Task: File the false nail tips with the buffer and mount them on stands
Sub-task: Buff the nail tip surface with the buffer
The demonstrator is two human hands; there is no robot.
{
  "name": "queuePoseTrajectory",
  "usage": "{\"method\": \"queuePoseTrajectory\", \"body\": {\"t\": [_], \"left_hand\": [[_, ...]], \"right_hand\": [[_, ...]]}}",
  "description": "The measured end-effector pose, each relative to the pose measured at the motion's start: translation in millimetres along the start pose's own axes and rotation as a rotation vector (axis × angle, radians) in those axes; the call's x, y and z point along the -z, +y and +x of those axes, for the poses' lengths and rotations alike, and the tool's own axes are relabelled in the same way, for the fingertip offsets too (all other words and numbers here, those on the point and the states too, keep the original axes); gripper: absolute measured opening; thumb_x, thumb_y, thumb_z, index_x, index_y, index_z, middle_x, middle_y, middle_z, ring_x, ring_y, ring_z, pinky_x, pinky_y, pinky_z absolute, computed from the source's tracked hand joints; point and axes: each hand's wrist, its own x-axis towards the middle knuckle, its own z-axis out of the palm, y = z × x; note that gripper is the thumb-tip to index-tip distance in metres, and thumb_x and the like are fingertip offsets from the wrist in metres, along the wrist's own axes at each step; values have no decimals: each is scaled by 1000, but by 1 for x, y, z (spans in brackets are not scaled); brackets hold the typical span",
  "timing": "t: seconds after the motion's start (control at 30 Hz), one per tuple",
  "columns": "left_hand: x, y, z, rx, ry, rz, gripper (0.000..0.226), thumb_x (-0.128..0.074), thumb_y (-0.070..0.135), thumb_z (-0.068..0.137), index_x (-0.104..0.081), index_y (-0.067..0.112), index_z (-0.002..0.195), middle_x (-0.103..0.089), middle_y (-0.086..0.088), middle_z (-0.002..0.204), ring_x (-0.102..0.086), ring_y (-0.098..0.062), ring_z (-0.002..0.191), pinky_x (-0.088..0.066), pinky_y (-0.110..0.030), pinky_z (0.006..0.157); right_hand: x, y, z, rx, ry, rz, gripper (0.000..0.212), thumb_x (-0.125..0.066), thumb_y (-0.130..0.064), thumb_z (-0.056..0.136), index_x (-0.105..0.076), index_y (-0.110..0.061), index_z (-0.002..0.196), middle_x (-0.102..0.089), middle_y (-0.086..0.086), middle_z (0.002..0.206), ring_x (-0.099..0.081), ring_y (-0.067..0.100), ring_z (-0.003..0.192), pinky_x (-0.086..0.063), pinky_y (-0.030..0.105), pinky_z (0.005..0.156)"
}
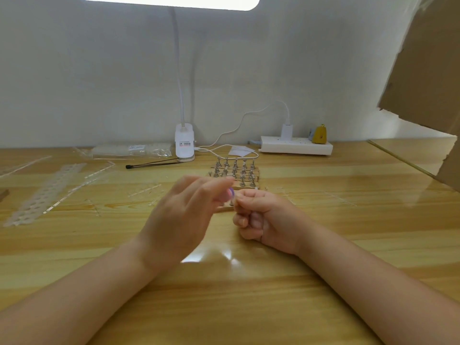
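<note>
So that its edge can be filed, something too small to identify is pinched in the curled right hand (256,212) while the purple buffer (230,194) is held in the blurred left hand's (184,215) fingers, just before the stands (235,171) on the worktop (348,220).

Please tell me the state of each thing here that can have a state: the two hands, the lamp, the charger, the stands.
left hand: raised, blurred, holds a pink-purple buffer
right hand: curled, pinches something small, too small to identify
lamp: switched on
charger: plugged into the power strip
stands: upright in rows on wooden bases
</note>
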Motion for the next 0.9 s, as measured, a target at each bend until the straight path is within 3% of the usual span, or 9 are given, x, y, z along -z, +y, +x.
{"method": "queuePoseTrajectory", "body": {"t": [0.07,0.23,0.37,0.53,0.7,0.8,0.9], "left_hand": [[3,-4,1,76,37,-4,48,-70,-2,83,-43,11,121,-71,-3,94,-66,-28,84,-45,-28,87],[-2,11,1,-110,-13,-68,37,-65,6,90,-46,11,122,-70,0,100,-63,-20,93,-44,-24,93],[4,-3,0,105,-1,-21,49,-68,-3,83,-42,12,122,-70,-4,96,-65,-27,88,-46,-32,87],[-1,11,0,-144,5,-62,39,-63,0,89,-46,9,122,-69,-5,105,-63,-23,97,-46,-27,93],[2,-4,-3,48,-12,-28,42,-61,2,87,-42,11,123,-69,-5,97,-65,-24,84,-47,-30,85],[-1,3,-4,85,54,-164,41,-61,3,89,-44,12,125,-66,-4,103,-63,-16,90,-48,-29,89],[-5,5,-8,139,-3,-211,44,-63,5,88,-44,16,127,-65,-3,107,-65,-16,94,-53,-37,83]], "right_hand": [[0,0,0,0,5,9,5,-56,-16,80,-56,-12,77,-41,-2,65,-43,10,56,-28,15,38],[0,0,-1,13,-54,-40,5,-60,-10,81,-57,-13,77,-44,-1,65,-44,10,57,-28,16,41],[0,-1,-2,-1,-43,-7,7,-56,-17,83,-54,-13,78,-44,-2,67,-43,11,59,-30,16,40],[1,0,-1,25,-71,-41,6,-60,-9,82,-56,-11,85,-49,-1,69,-45,9,57,-30,16,42],[2,-1,-2,21,-53,19,10,-55,-17,83,-60,-14,75,-47,-3,68,-45,11,59,-30,16,41],[0,2,-2,55,-55,-13,5,-57,-19,84,-57,-14,85,-54,-8,67,-46,9,58,-30,16,43],[1,3,-2,74,-36,-25,12,-58,-20,82,-52,-15,91,-53,-7,69,-47,7,56,-29,16,43]]}}
